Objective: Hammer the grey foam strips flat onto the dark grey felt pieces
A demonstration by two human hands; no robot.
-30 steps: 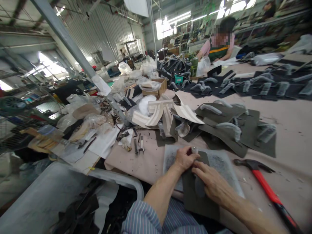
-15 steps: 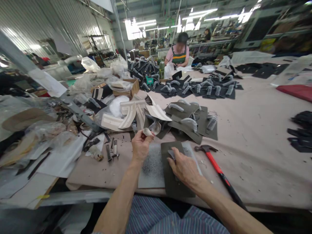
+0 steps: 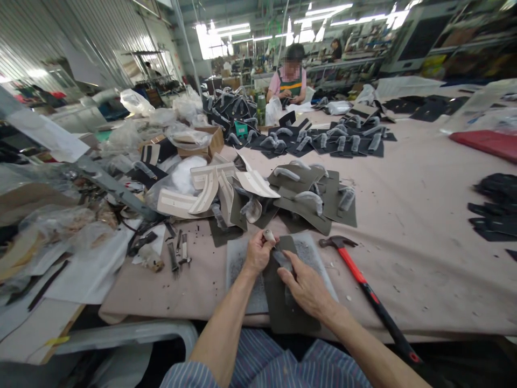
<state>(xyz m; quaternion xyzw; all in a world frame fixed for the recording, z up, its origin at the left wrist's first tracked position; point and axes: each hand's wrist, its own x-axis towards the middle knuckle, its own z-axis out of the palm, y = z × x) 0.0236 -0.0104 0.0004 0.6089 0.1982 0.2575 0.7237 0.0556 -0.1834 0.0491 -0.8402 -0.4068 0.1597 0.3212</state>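
Note:
My left hand (image 3: 257,254) is closed around a small whitish stub with a round end (image 3: 268,235), at the top of a dark olive panel (image 3: 278,302). Its lower part is hidden by my fingers. On the same panel, my right hand (image 3: 305,283) grips a plastic-wrapped handle (image 3: 283,261), thumb and fingers on either side of it. Beneath the panel lies a worn grey board (image 3: 238,280), speckled dark, at the table's front edge. The panel overhangs that edge slightly.
A claw hammer (image 3: 359,275) with a red and black handle lies right of the board. Olive panels with wrapped handles (image 3: 307,199) and pale curved pieces (image 3: 205,188) are heaped ahead. Small metal tools (image 3: 177,253) lie left. Across the table, a person (image 3: 288,86) works.
My left hand has moved right and down with the whitish stub, from beside the heap to the panel's top, close to my right hand. The view has shifted slightly.

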